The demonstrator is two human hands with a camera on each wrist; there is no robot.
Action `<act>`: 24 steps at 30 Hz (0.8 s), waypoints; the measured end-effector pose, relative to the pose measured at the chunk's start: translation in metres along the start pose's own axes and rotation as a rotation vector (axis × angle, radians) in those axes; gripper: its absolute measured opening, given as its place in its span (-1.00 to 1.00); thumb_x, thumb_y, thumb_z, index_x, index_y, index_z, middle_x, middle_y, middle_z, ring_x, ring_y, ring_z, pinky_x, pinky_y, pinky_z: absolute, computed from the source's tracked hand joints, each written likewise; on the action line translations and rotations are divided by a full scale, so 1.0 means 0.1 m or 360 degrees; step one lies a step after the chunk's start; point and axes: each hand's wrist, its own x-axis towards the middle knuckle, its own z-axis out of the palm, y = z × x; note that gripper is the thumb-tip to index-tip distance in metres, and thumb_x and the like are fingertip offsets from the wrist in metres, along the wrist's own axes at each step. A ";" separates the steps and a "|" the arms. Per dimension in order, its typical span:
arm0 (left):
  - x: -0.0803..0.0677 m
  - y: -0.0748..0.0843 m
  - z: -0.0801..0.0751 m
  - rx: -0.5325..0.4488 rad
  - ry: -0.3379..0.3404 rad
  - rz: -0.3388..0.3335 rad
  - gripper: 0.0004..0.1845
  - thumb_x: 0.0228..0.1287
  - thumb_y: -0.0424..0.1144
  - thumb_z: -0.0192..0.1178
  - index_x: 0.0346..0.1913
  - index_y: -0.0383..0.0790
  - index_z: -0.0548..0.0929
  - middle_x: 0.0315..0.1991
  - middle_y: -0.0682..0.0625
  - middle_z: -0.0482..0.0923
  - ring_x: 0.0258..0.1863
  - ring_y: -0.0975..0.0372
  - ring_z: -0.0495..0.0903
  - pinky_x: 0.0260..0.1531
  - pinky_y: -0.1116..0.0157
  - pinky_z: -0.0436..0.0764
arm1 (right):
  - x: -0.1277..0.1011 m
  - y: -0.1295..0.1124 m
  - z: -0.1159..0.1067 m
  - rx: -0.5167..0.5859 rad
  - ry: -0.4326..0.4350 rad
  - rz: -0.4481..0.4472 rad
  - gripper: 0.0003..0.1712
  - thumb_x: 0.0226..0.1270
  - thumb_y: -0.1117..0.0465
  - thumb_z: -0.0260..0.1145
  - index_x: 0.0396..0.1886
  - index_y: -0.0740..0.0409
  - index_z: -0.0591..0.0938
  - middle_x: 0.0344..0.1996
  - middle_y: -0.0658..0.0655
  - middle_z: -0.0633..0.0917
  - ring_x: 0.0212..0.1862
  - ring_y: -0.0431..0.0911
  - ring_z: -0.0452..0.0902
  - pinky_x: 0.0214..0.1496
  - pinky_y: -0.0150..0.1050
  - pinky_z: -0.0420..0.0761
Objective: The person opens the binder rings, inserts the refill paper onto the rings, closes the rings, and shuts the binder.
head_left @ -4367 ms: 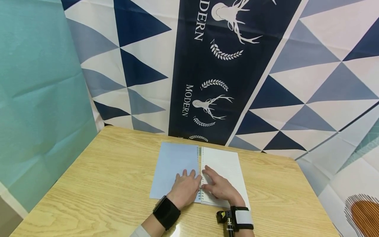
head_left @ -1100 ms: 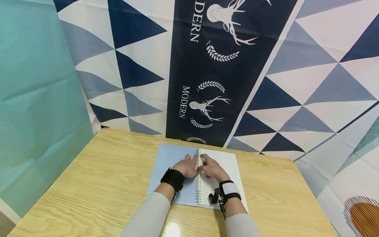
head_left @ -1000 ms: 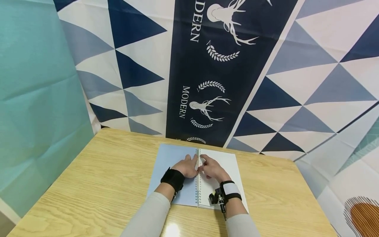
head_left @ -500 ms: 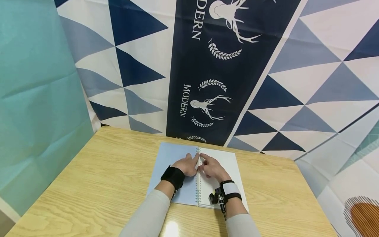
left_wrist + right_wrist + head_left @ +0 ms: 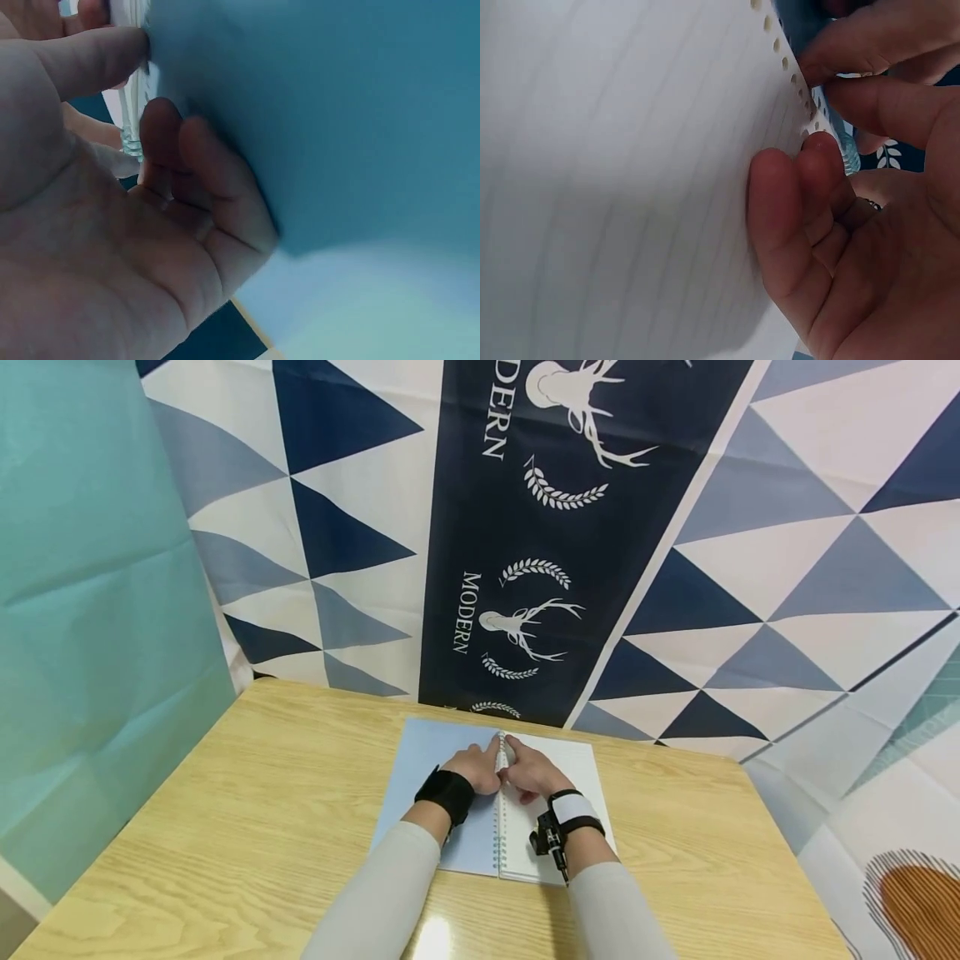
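Head view: spiral notebook [image 5: 457, 777] is lying open flat mid-tabletop [image 5: 247, 827], blue cover leaf to the left, lined page [image 5: 577, 772] to the right; left hand [image 5: 474, 768] and right hand [image 5: 528, 770] are meeting at the far end of the wire coil [image 5: 500, 750], fingers curled in and pinching there. Left wrist view: left hand [image 5: 97, 225] is sitting against the blue cover [image 5: 322, 112], thumb pressing its edge at the coil [image 5: 132, 90], fingers curling behind the leaf. Right wrist view: right hand [image 5: 855, 225] is bending its fingertips onto the punched edge of the page [image 5: 615, 172], beside the coil [image 5: 840, 142]. Judging it light and floppy, paper tearing easily at the holes, so best gripping close to the binding, not the loose corners
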 end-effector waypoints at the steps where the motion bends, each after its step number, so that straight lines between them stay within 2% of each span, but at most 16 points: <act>1: 0.01 0.00 -0.01 0.0005 0.0002 -0.0007 -0.22 0.52 0.00 0.02 0.66 0.01 -0.04 0.45 -0.25 0.35 0.24 -0.08 0.54 0.26 0.04 0.55 | 0.01 0.00 0.00 -0.0012 -0.0006 0.0010 -0.03 0.32 0.24 0.26 0.67 -0.10 0.07 0.09 0.28 0.60 -0.56 -0.12 0.46 -0.57 -0.28 0.60; 4: 0.03 0.02 -0.02 0.0000 0.0007 -0.0029 -0.19 0.47 -0.02 0.06 0.66 0.02 -0.02 0.35 -0.26 0.49 0.13 -0.04 0.59 0.19 0.07 0.58 | 0.05 -0.01 -0.02 -0.0048 -0.0037 0.0042 -0.05 0.34 0.23 0.24 0.67 -0.12 0.07 -0.28 0.21 0.62 -0.58 -0.12 0.45 -0.59 -0.28 0.59; 5: 0.03 0.03 -0.02 -0.0005 0.0004 -0.0039 -0.18 0.45 -0.02 0.07 0.66 0.02 -0.02 0.31 -0.26 0.53 0.07 -0.02 0.60 0.16 0.08 0.59 | 0.05 -0.01 -0.02 -0.0053 -0.0044 0.0045 -0.05 0.35 0.23 0.23 0.67 -0.14 0.07 -0.31 0.20 0.62 -0.59 -0.12 0.44 -0.59 -0.28 0.58; 7: 0.07 0.03 -0.03 -0.0020 -0.0011 -0.0066 -0.16 0.42 -0.01 0.08 0.66 0.05 -0.02 0.27 -0.26 0.58 0.00 0.00 0.60 0.12 0.10 0.60 | 0.06 -0.01 -0.03 -0.0039 -0.0061 0.0055 -0.06 0.35 0.25 0.20 0.67 -0.16 0.06 -0.50 0.14 0.56 -0.61 -0.12 0.42 -0.59 -0.26 0.58; 9: 0.10 0.02 -0.03 -0.0042 -0.0032 -0.0100 -0.15 0.41 -0.01 0.10 0.66 0.09 -0.03 0.27 -0.24 0.59 -0.01 0.01 0.58 0.12 0.10 0.59 | 0.07 -0.01 -0.04 -0.0014 -0.0076 0.0058 -0.05 0.34 0.28 0.19 0.67 -0.16 0.05 -0.64 0.08 0.49 -0.63 -0.12 0.39 -0.58 -0.25 0.57; 13: 0.15 0.00 -0.03 -0.0043 -0.0058 -0.0144 -0.13 0.39 0.02 0.11 0.66 0.14 -0.05 0.35 -0.20 0.54 0.08 0.03 0.56 0.19 0.09 0.57 | 0.08 -0.01 -0.04 0.0021 -0.0092 0.0056 -0.04 0.32 0.31 0.18 0.67 -0.16 0.05 -0.69 0.06 0.48 -0.65 -0.12 0.37 -0.58 -0.25 0.57; 18: 0.10 0.01 -0.06 -0.0044 -0.0064 -0.0115 -0.14 0.41 0.04 0.08 0.67 0.11 -0.06 0.37 -0.22 0.52 0.14 0.01 0.55 0.24 0.08 0.56 | 0.08 -0.01 -0.05 0.0017 -0.0086 0.0060 -0.06 0.35 0.30 0.18 0.67 -0.19 0.07 -0.69 0.07 0.48 -0.65 -0.11 0.36 -0.58 -0.24 0.56; 22: 0.03 0.04 -0.10 -0.0047 -0.0049 -0.0089 -0.14 0.42 0.04 0.08 0.66 0.08 -0.05 0.32 -0.24 0.55 0.05 0.01 0.56 0.19 0.11 0.57 | 0.07 -0.03 -0.05 0.0002 -0.0074 0.0054 -0.07 0.36 0.29 0.17 0.66 -0.20 0.07 -0.69 0.08 0.47 -0.64 -0.11 0.36 -0.58 -0.25 0.55; 24: 0.02 0.05 -0.09 -0.0042 -0.0040 -0.0095 -0.16 0.43 0.01 0.07 0.66 0.08 -0.05 0.25 -0.25 0.60 -0.01 0.01 0.58 0.12 0.13 0.58 | 0.07 -0.03 -0.05 -0.0031 -0.0062 0.0047 -0.06 0.34 0.28 0.18 0.67 -0.19 0.06 -0.63 0.09 0.50 -0.65 -0.12 0.36 -0.60 -0.27 0.52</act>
